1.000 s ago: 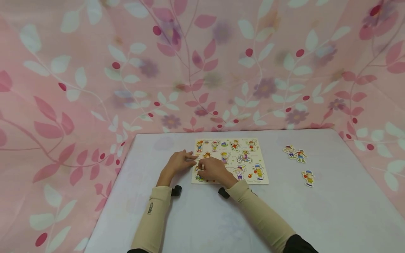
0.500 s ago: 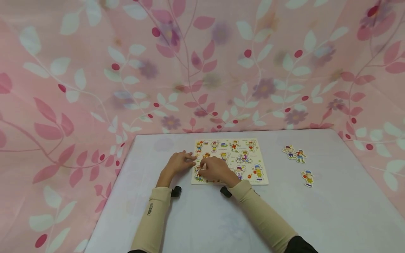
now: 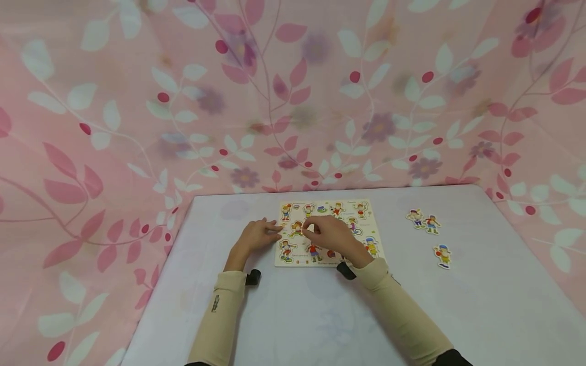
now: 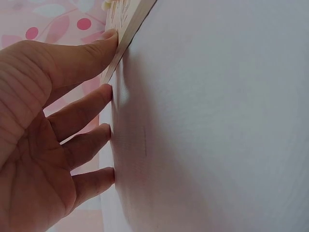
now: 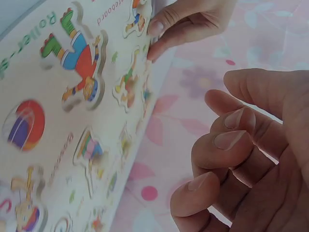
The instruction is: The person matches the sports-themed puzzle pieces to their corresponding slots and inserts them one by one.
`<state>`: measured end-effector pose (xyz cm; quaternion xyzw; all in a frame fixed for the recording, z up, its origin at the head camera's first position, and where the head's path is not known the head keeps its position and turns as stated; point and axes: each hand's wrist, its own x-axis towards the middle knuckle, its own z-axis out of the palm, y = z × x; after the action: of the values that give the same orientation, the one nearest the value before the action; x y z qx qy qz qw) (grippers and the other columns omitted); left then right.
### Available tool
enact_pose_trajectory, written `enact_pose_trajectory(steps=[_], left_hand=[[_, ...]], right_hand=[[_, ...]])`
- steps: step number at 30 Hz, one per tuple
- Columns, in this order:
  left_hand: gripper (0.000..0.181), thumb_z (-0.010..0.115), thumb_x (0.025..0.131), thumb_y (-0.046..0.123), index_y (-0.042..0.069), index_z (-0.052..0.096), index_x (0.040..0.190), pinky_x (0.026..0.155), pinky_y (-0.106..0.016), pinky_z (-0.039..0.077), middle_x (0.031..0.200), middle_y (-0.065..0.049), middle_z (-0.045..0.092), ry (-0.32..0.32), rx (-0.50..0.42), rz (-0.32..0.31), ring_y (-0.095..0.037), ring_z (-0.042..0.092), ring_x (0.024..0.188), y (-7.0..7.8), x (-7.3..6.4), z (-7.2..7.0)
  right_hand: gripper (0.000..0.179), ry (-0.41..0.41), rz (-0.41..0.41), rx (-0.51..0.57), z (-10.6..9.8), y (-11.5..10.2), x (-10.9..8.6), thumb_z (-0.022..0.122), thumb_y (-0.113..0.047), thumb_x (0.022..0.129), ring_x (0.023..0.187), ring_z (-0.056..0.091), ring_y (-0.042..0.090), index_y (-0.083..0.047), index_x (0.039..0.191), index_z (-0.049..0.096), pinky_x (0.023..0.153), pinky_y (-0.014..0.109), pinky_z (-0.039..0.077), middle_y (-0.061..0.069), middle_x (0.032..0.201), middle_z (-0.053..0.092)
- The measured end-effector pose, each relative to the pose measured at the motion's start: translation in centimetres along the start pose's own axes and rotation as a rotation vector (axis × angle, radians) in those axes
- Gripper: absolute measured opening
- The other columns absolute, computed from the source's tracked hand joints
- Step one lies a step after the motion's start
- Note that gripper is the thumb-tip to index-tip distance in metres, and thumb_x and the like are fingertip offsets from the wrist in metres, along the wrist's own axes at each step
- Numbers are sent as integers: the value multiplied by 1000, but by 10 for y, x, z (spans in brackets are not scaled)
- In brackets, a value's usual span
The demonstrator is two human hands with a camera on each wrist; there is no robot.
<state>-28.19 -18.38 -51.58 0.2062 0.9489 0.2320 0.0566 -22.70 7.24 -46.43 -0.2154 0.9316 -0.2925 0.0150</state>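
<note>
A cream puzzle board (image 3: 302, 244) with colourful sports-children pieces lies at the table's far side. My left hand (image 3: 258, 236) rests at its left edge. In the left wrist view, the thumb lies on the board's edge (image 4: 128, 38), and the straight fingers touch down beside it. My right hand (image 3: 331, 234) is over the middle of the board, hiding part of it. The right wrist view shows this hand's loosely curled fingers (image 5: 217, 150) holding nothing, apart from the board. A roller-skater piece (image 5: 82, 58) sits in the board there, slightly raised.
Off to the board's right, two touching child-figure pieces (image 3: 415, 218) lie on the white tablecloth (image 3: 293, 315). A third piece (image 3: 442, 256), with a blue cap, is nearer. A pink floral curtain (image 3: 284, 101) hangs behind the table.
My right hand has lifted from the board's lower left and moved right and slightly away, uncovering the roller-skater and skateboard pieces. My left hand stays at the board's edge.
</note>
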Motion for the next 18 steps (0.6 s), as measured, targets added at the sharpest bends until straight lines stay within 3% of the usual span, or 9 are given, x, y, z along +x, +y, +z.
enact_pose_trajectory(steps=[18], left_hand=[[32, 75, 88, 30, 19, 74, 118, 112, -53, 31, 133, -7, 60, -2, -33, -3, -38, 42, 135, 1, 0, 0]], right_hand=[[15, 74, 78, -100, -36, 36, -55, 68, -29, 93, 49, 43, 9, -22, 105, 72, 45, 28, 31, -9, 61, 48]])
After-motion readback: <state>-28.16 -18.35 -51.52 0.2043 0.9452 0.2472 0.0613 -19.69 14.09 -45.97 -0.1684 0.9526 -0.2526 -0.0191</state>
